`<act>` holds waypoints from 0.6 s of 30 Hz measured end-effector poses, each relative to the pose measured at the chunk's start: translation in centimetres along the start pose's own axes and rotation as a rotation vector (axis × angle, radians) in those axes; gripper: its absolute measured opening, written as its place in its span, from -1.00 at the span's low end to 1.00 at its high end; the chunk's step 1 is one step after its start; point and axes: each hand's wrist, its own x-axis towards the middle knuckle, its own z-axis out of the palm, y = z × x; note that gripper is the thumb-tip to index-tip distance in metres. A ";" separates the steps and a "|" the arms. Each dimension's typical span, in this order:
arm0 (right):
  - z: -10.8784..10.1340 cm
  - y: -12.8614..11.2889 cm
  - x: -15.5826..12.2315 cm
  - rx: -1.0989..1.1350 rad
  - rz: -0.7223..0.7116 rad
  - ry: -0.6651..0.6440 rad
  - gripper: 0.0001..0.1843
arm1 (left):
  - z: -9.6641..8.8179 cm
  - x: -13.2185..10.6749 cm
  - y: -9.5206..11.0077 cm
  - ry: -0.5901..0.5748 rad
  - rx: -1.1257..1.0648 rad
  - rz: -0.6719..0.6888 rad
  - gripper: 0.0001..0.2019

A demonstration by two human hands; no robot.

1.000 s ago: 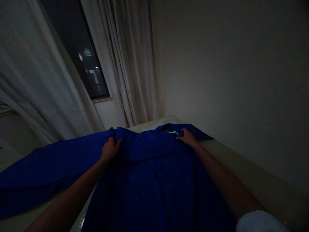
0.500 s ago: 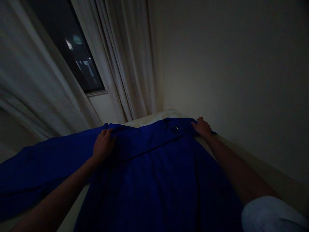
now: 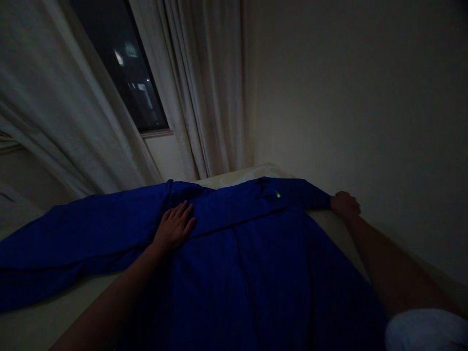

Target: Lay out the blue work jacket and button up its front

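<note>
A dark blue shirt (image 3: 234,263) lies spread on a pale bed (image 3: 44,321) in a dim room. One long sleeve runs out to the left. A small green mark (image 3: 278,195) shows near its collar. My left hand (image 3: 174,226) lies flat on the shirt's left shoulder, fingers stretched out and together. My right hand (image 3: 344,204) is closed on the far right end of the shirt, at the bed's right edge by the wall.
Pale curtains (image 3: 197,92) hang either side of a dark window (image 3: 124,68) behind the bed. A bare wall (image 3: 358,107) runs along the right side. A light sleeve edge (image 3: 424,331) shows at the bottom right.
My right hand slid from the collar out to the right end of the shirt, drawing it out. My left hand let go of the shoulder fold and now lies flat.
</note>
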 end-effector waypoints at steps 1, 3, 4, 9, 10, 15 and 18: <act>-0.7 -1.4 -0.3 0.004 0.014 0.024 -0.54 | 0.0 0.0 0.1 -0.004 0.001 -0.003 -0.41; -2.1 -4.9 -1.9 0.055 -0.105 0.132 -0.51 | 0.2 -0.1 0.1 0.006 -0.009 -0.005 -0.41; -2.6 -6.9 -3.3 0.106 -0.249 0.193 -0.51 | 0.3 -0.1 0.0 0.020 -0.029 0.001 -0.41; -2.3 -14.4 -14.2 0.332 -1.315 -0.070 -0.42 | -0.8 1.1 0.0 0.106 -0.486 -0.152 -0.43; -1.5 -14.8 -16.2 0.326 -1.480 -0.181 -0.42 | -1.3 1.5 0.1 0.138 -0.643 -0.233 -0.40; 2.6 -13.3 -20.6 0.355 -1.654 -0.293 -0.50 | -4.2 3.0 -0.3 0.140 -1.123 -0.591 0.04; 3.5 -12.3 -19.8 0.379 -1.401 -0.214 -0.44 | -4.3 3.6 -0.4 0.109 -1.068 -0.731 -0.08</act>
